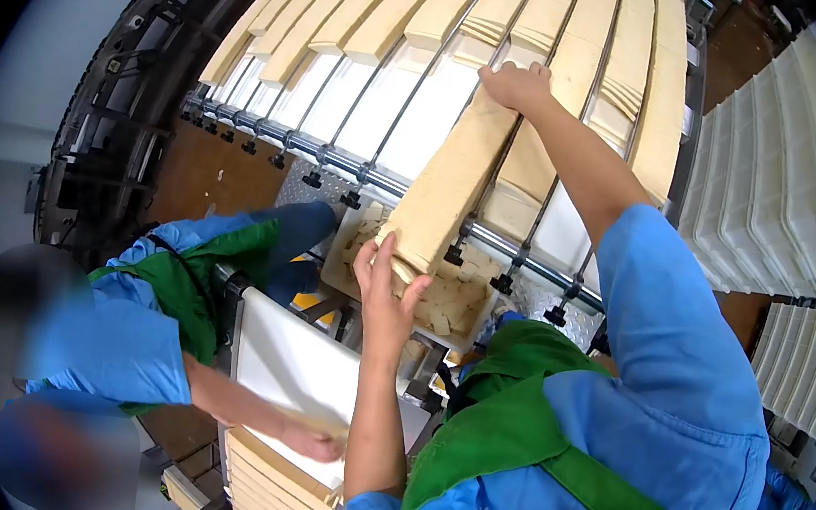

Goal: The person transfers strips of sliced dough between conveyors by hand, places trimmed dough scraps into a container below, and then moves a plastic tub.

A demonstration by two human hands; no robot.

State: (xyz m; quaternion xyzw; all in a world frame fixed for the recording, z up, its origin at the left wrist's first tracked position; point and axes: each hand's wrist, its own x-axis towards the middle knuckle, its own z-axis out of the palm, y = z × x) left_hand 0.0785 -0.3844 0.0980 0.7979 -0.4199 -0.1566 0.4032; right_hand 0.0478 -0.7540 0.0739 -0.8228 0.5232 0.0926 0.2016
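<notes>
A long stack of pale yellow, dough-like sheets [446,184] slants over the front rail of the conveyor, its near end jutting out past the rail. My left hand [386,288] grips that near end from below, thumb on one side and fingers on the other. At the far end, my right hand [518,86] is wrapped over the stack's edge, fingertips partly hidden. Further rows of similar stacks [385,11] lie side by side on the white belt [394,112], separated by thin metal rods.
Below the rail, a bin [443,304] holds pale scraps. At left, a co-worker's hand [311,440] is over a white board [295,363] beside piled yellow slabs [275,492]. White stacked trays [789,178] stand at right. Black knobs [502,283] stick out under the rail.
</notes>
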